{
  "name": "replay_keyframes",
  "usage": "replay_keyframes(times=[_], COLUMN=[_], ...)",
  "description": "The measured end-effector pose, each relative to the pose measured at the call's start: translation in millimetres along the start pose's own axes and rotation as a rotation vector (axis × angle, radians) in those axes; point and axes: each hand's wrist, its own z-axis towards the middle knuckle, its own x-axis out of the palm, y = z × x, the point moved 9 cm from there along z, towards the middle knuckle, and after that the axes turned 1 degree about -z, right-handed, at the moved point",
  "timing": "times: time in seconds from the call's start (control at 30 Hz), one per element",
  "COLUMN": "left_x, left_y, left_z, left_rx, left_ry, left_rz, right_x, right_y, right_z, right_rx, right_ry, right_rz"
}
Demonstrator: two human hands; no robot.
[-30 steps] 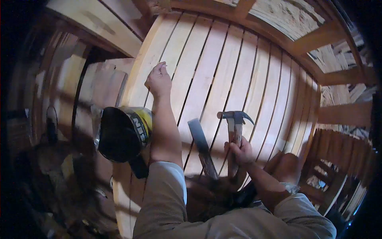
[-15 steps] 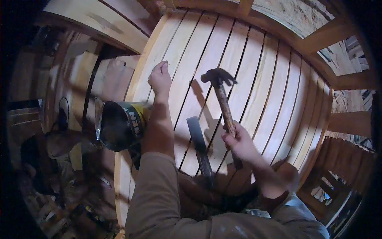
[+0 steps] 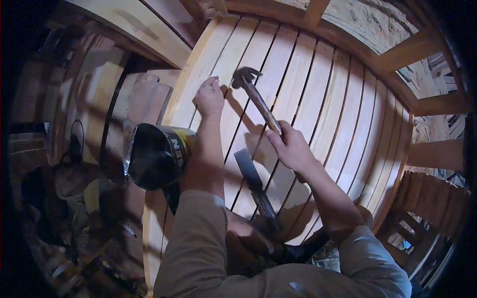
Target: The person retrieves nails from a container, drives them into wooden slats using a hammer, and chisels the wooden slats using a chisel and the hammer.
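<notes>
My right hand (image 3: 292, 149) is wrapped round the wooden handle of a claw hammer (image 3: 262, 107). The hammer's dark head is up near my left hand (image 3: 210, 98), above the pale slats. My left hand is closed in a pinch over the left part of the slatted wooden platform (image 3: 343, 134); whatever sits at its fingertips is too small to make out. Between my arms lies a chisel (image 3: 247, 168) with a wide flat blade and a dark handle. Beside my left forearm stands a cut-open black and yellow container (image 3: 180, 141), its inside dark.
A wooden frame rail (image 3: 365, 52) borders the platform at the far side. Pale boards (image 3: 134, 27) stand at upper left. A person (image 3: 74, 198) is in the shadows at lower left. Slatted wooden furniture (image 3: 422, 223) is at right.
The hammer has swung left and away from me, bringing its head close to my left hand. My left hand has shifted slightly right. The chisel lies where it was.
</notes>
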Motion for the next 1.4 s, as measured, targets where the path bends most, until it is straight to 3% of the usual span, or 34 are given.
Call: replay_keyframes(times=[0.2,0.27,0.57,0.67,0.7,0.77,0.83,0.87,0.93,1.07,1.13,1.2,1.27,1.33,1.37,1.4], left_x=[-3,0,0,-10,-7,25,2,4,-2,-7,14,10,-1,23,-43,-44], left_y=[1,3,1,-5,-4,37,0,2,0,1,16,9,12,64,-1,-2], left_z=[-2,-1,3,-1,1,8,5,4,4,-1,7,8,2,4,-16,-32], left_rx=[0.012,-0.117,-0.012,-0.012,0.027,-0.004,-0.063,-0.062,0.033,0.053,-0.128,-0.104,-0.038,-0.174,-0.314,-0.35], left_ry=[-0.074,0.009,-0.043,-0.106,-0.122,-0.087,0.041,0.042,-0.084,-0.21,0.069,0.056,-0.079,-0.016,-0.035,0.003], left_rz=[-0.071,-0.052,0.21,-0.023,0.026,-0.012,0.279,0.278,0.044,0.02,0.299,0.263,-0.07,-0.367,-0.018,-0.177], right_x=[0,3,18,13,15,22,31,29,21,32,37,21,8,-4,-7,-5], right_y=[67,74,46,61,58,48,30,35,49,35,24,28,28,10,-1,-10], right_z=[28,35,73,55,53,57,71,68,64,62,74,58,10,-48,-69,-86], right_rx=[-0.19,-0.183,-0.114,-0.112,-0.162,-0.21,-0.125,-0.124,-0.109,-0.148,-0.148,-0.122,-0.055,-0.064,-0.052,-0.027], right_ry=[-0.048,-0.013,-0.004,-0.001,-0.027,-0.052,0.008,0.007,-0.025,-0.055,-0.067,-0.099,-0.103,-0.145,-0.076,-0.003], right_rz=[0.03,-0.012,-0.248,-0.148,-0.125,-0.104,-0.262,-0.262,-0.156,-0.125,-0.252,-0.225,-0.091,0.124,0.302,0.489])
